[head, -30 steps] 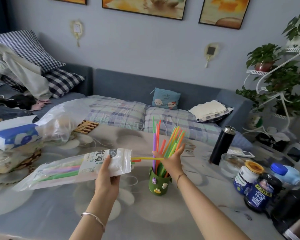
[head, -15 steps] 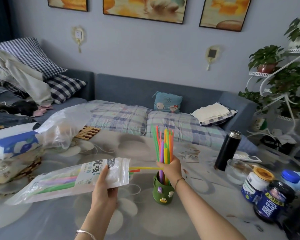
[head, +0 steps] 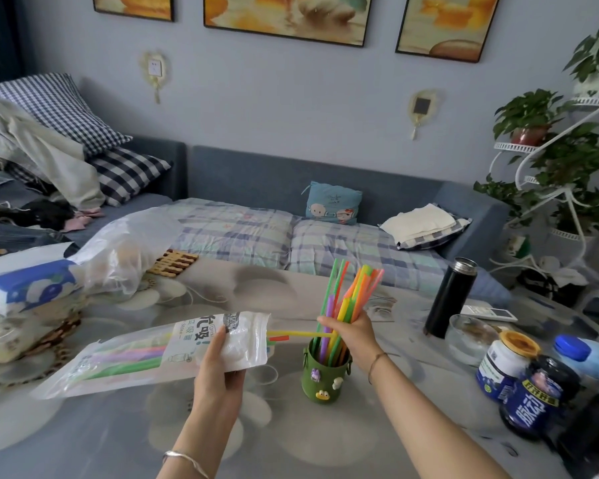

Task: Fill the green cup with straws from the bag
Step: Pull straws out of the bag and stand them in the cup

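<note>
A green cup point(head: 324, 378) with small cartoon charms stands on the table in the middle. A bundle of coloured straws point(head: 348, 299) stands in it, leaning right. My right hand point(head: 351, 335) is wrapped around the bundle just above the cup's rim. My left hand point(head: 218, 366) holds the clear straw bag point(head: 153, 352) level, left of the cup, mouth pointing right. A yellow straw point(head: 298, 334) and a red one stick out of the bag's mouth towards the cup. More straws lie inside the bag.
A black flask point(head: 450, 297), a glass bowl point(head: 471, 337), jars point(head: 507, 364) and a blue-capped bottle stand at the right. A tissue pack point(head: 25, 283) and a clear plastic bag point(head: 128, 250) lie at the left. A sofa runs behind the table point(head: 291, 440).
My right hand has closed around the straws in the cup and the bundle now leans right instead of standing straight. The bag has stayed in my left hand.
</note>
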Available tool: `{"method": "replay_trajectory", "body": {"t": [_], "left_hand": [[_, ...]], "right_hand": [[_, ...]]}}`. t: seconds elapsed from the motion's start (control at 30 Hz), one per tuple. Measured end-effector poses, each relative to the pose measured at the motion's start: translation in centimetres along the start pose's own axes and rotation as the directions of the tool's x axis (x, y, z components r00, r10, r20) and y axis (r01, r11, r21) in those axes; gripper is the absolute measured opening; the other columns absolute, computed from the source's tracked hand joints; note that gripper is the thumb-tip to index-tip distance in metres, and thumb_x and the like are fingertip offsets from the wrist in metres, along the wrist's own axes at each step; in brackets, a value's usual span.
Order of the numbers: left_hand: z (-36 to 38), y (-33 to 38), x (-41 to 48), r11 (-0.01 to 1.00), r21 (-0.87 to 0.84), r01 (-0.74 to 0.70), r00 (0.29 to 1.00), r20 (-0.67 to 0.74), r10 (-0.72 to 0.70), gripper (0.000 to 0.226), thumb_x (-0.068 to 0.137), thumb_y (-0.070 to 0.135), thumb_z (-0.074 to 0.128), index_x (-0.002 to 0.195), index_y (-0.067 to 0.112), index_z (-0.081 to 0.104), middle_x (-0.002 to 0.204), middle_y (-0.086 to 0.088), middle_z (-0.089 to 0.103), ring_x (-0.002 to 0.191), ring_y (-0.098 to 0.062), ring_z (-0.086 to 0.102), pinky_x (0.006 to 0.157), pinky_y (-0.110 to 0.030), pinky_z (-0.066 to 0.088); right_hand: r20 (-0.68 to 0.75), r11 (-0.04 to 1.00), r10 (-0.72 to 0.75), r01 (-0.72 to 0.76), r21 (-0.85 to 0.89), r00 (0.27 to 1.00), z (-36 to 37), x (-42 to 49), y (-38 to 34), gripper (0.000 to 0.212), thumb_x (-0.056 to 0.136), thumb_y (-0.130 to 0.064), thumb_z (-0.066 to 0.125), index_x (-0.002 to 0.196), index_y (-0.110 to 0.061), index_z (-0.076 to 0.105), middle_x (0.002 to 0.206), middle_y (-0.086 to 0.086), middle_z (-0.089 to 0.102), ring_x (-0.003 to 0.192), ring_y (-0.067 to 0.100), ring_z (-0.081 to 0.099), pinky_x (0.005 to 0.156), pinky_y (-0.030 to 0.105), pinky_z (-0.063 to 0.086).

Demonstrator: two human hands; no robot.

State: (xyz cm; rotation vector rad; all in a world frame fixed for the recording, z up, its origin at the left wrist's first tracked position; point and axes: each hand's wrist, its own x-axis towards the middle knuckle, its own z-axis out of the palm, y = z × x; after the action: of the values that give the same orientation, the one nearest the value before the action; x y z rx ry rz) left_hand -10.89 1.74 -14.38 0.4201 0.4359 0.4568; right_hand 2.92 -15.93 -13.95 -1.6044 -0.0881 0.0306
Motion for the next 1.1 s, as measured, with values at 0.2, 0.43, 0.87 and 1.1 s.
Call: {"method": "replay_trajectory", "body": {"t": [0.2, 0.43, 0.87, 1.1], "left_hand": [[0.2, -0.4, -0.4, 0.999, 0.035, 0.009, 1.000, -0.012, -0.009, 0.043, 0.085, 0.017, 0.064, 0.127, 0.011, 0.054, 0.101, -0.001, 0.068, 0.089, -0.012, 0.064, 0.080, -0.029, 0.052], [0.9, -1.2, -1.9, 0.995, 0.077, 0.066, 0.998, -0.019, -0.065, 0.035, 0.086, 0.019, 0.064, 0.119, 0.013, 0.056, 0.099, 0.000, 0.067, 0.085, -0.011, 0.064, 0.059, -0.022, 0.057], [1.9, -0.7, -5.0, 0.993, 0.107, 0.052, 0.999, -0.004, -0.052, 0.022, 0.087, 0.018, 0.062, 0.108, 0.014, 0.059, 0.096, -0.001, 0.066, 0.069, -0.010, 0.067, 0.048, -0.022, 0.054], [1.2, -0.4, -4.0, 0.996, 0.094, 0.012, 0.999, -0.031, -0.009, 0.038, 0.085, 0.015, 0.064, 0.121, 0.014, 0.055, 0.100, -0.001, 0.066, 0.086, -0.012, 0.062, 0.082, -0.030, 0.050]], "right_hand": [[0.050, 0.999, 0.041, -0.041, -0.006, 0.998, -0.9, 0.1, 0.9, 0.063, 0.058, -0.018, 0.087, 0.114, -0.014, 0.057, 0.102, 0.006, 0.070, 0.095, 0.021, 0.067, 0.089, 0.040, 0.055], [0.017, 0.996, 0.091, -0.091, -0.002, 0.996, -3.1, -2.0, 0.7, 0.074, 0.067, -0.014, 0.082, 0.128, -0.011, 0.039, 0.117, 0.004, 0.058, 0.109, 0.021, 0.057, 0.098, 0.038, 0.048], [0.007, 0.996, 0.088, -0.088, -0.024, 0.996, -3.9, -3.2, -2.5, 0.017, 0.091, -0.030, 0.056, 0.087, -0.015, 0.063, 0.083, 0.004, 0.068, 0.081, 0.024, 0.067, 0.077, 0.041, 0.057], [-0.030, 0.977, 0.196, -0.198, -0.082, 0.980, -4.1, -0.6, -2.6, 0.022, 0.089, -0.031, 0.058, 0.082, -0.011, 0.061, 0.102, 0.022, 0.070, 0.094, 0.036, 0.068, 0.086, 0.054, 0.054]]}}
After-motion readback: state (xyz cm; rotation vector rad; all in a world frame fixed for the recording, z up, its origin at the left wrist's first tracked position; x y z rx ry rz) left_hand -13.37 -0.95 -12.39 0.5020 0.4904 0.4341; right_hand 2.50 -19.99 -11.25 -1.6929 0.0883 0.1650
